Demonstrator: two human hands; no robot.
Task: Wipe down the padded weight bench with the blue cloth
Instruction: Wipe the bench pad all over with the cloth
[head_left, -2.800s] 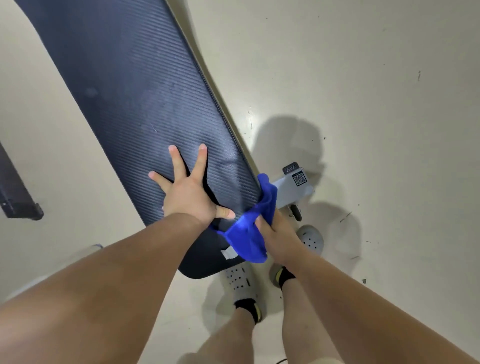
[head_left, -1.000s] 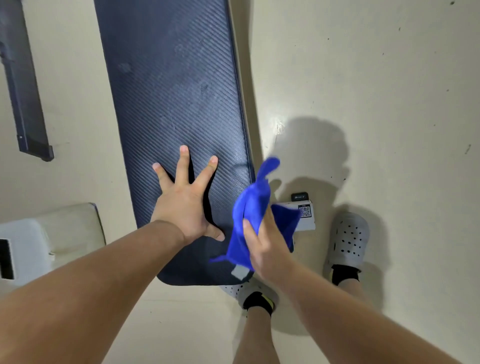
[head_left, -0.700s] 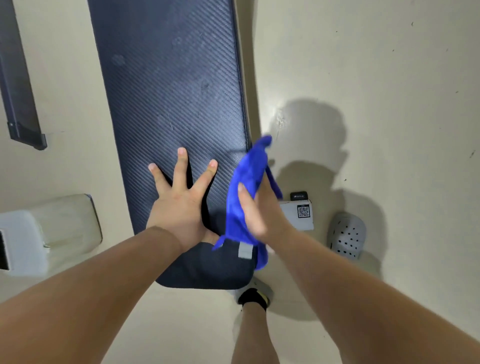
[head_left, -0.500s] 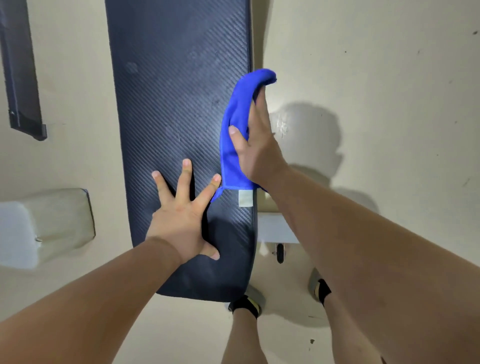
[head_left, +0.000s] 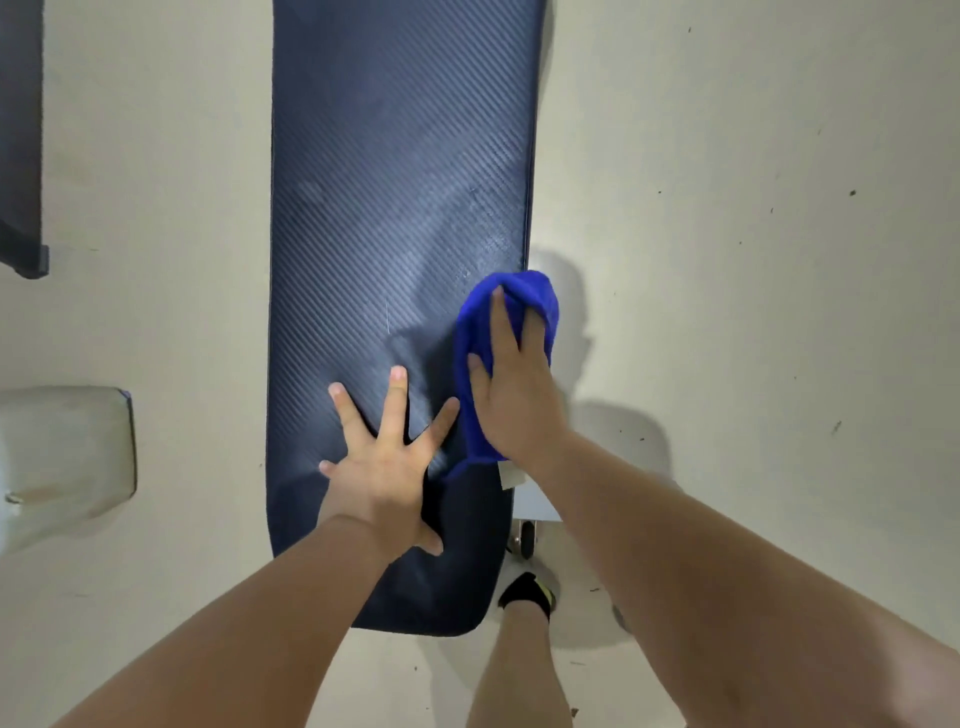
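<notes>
Moved: the right hand and the blue cloth have slid back along the right edge of the bench, toward the near end. Half a second ago they were farther up the pad. Now they sit just beside the fingers of the left hand.
Stayed: the left hand is in the same spot on the pad as before.
Right hand: it lies flat on top of the cloth with straight fingers and presses it down. It is not squeezing it.
Blue cloth: it is bunched up under the right hand, on the right edge of the pad. Its top pokes out past the fingertips. A small white tag shows by the wrist.
Left hand: it is spread wide, palm down on the pad, and holds nothing.
Bench: a long dark blue pad with slanted stripes. A pale smudgy patch sits just past the cloth.
Under the bench: a small black wheel peeks out on the right side.
Foot: a black sock stands near the pad's near right corner.
Floor: pale, with little dark specks.
Left side: a dark bar and a pale boxy thing, both apart from the bench.
</notes>
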